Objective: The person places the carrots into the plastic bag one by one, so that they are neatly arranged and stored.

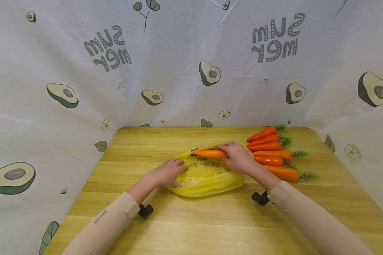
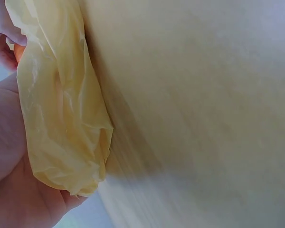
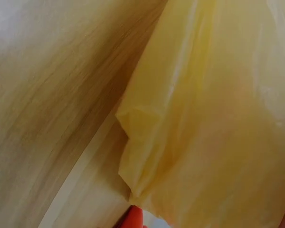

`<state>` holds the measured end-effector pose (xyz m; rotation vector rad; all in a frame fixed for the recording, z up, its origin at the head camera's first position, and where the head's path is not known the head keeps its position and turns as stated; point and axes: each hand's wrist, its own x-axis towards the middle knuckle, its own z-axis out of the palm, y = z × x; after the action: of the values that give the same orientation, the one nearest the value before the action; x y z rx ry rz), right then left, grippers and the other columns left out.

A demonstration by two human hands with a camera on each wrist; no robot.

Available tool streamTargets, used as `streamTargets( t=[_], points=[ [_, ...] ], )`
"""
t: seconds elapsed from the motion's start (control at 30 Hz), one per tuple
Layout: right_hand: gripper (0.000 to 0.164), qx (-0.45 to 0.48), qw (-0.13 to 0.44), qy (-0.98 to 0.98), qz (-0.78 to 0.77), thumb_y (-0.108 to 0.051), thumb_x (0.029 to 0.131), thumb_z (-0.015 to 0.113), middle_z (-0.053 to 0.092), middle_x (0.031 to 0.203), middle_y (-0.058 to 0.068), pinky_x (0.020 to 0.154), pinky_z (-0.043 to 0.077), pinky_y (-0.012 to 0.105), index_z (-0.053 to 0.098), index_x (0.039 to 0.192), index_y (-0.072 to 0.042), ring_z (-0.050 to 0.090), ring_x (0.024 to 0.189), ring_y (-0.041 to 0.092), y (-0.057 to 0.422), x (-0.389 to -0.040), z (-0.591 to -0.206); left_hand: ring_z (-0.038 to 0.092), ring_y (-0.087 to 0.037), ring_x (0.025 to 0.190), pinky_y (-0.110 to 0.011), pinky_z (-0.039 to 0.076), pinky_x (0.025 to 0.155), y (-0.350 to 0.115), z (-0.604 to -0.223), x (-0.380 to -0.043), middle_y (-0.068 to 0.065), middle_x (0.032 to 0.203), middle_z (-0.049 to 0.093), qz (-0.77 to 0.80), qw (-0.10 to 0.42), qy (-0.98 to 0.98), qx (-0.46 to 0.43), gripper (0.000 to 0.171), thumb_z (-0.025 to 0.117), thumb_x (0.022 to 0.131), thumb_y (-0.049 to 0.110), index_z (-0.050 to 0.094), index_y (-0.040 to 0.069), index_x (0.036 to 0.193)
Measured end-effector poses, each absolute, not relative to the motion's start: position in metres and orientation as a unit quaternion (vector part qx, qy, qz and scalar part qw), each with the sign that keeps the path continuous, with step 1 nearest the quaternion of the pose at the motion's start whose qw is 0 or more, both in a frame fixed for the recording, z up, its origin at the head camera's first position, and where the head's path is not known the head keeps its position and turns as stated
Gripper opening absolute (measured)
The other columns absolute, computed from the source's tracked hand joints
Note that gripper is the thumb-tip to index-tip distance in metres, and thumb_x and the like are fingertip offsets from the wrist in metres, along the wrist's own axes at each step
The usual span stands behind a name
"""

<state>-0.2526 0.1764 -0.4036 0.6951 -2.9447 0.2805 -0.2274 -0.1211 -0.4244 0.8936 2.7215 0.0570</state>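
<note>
A yellow plastic bag [image 1: 207,182] with dark print lies on the table, its mouth spread wide. My left hand [image 1: 166,173] holds the bag's left end, with thumb and fingers set apart over the rim. In the left wrist view, crumpled bag film [image 2: 61,109] covers part of the palm. My right hand [image 1: 237,156] grips an orange carrot [image 1: 210,153] by its thick end, above the bag's far side. The carrot's tip points left, towards the left hand. Its top is hidden under the right hand.
Several more carrots [image 1: 271,153] with green tops lie in a column to the right of the bag, tips pointing left. The wooden table [image 1: 191,233] ends at the back against a white printed curtain [image 1: 178,71]. Black wrist mounts [image 1: 260,198] hang under both forearms.
</note>
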Motion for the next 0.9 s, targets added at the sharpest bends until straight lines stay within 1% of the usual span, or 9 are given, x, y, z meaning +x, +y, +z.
streamTargets(
  t=[0.17, 0.4, 0.47, 0.7, 0.8, 0.9],
  points=[
    [0.043, 0.225, 0.055, -0.970, 0.078, -0.012, 0.092, 0.071, 0.064, 0.134, 0.014, 0.099, 0.051, 0.053, 0.065, 0.134, -0.011, 0.055, 0.121, 0.035, 0.178, -0.255, -0.407, 0.029, -0.033, 0.150, -0.054, 0.024, 0.123, -0.119, -0.422, -0.228, -0.011, 0.161, 0.035, 0.014, 0.138, 0.940, 0.311, 0.075, 0.076, 0.090, 0.041, 0.043, 0.019, 0.154],
    [0.043, 0.224, 0.060, -0.969, 0.089, -0.010, 0.091, 0.070, 0.065, 0.134, 0.011, 0.085, 0.054, 0.055, 0.066, 0.134, -0.013, 0.056, 0.115, 0.032, 0.172, -0.256, -0.410, 0.030, -0.032, 0.150, -0.052, 0.024, 0.124, -0.116, -0.421, -0.228, -0.010, 0.161, 0.035, 0.008, 0.147, 0.941, 0.304, 0.078, 0.077, 0.089, 0.044, 0.042, 0.021, 0.155],
    [0.042, 0.223, 0.059, -0.969, 0.095, -0.010, 0.091, 0.069, 0.065, 0.133, 0.010, 0.083, 0.054, 0.056, 0.066, 0.134, -0.013, 0.056, 0.114, 0.032, 0.170, -0.257, -0.412, 0.029, -0.032, 0.151, -0.052, 0.023, 0.124, -0.115, -0.420, -0.228, -0.010, 0.161, 0.035, 0.012, 0.153, 0.942, 0.300, 0.078, 0.077, 0.088, 0.043, 0.042, 0.021, 0.155],
    [0.043, 0.214, 0.042, -0.970, 0.102, -0.009, 0.092, 0.068, 0.065, 0.133, 0.011, 0.091, 0.051, 0.065, 0.065, 0.135, -0.012, 0.056, 0.120, 0.036, 0.165, -0.261, -0.419, 0.029, -0.032, 0.151, -0.052, 0.024, 0.124, -0.113, -0.419, -0.227, -0.011, 0.161, 0.035, 0.014, 0.156, 0.941, 0.300, 0.078, 0.077, 0.089, 0.043, 0.042, 0.020, 0.155],
    [0.043, 0.204, 0.036, -0.972, 0.108, -0.009, 0.092, 0.067, 0.065, 0.134, 0.012, 0.090, 0.050, 0.067, 0.065, 0.135, -0.013, 0.057, 0.120, 0.037, 0.165, -0.263, -0.421, 0.030, -0.032, 0.150, -0.053, 0.024, 0.123, -0.114, -0.419, -0.227, -0.011, 0.161, 0.036, 0.012, 0.154, 0.940, 0.303, 0.076, 0.077, 0.089, 0.041, 0.043, 0.019, 0.154],
    [0.043, 0.194, 0.031, -0.973, 0.117, -0.009, 0.092, 0.066, 0.065, 0.134, 0.013, 0.085, 0.051, 0.067, 0.064, 0.135, -0.012, 0.058, 0.120, 0.038, 0.166, -0.265, -0.421, 0.031, -0.033, 0.150, -0.053, 0.024, 0.123, -0.114, -0.419, -0.228, -0.011, 0.160, 0.037, 0.010, 0.152, 0.940, 0.306, 0.074, 0.076, 0.090, 0.039, 0.044, 0.019, 0.154]
  ],
)
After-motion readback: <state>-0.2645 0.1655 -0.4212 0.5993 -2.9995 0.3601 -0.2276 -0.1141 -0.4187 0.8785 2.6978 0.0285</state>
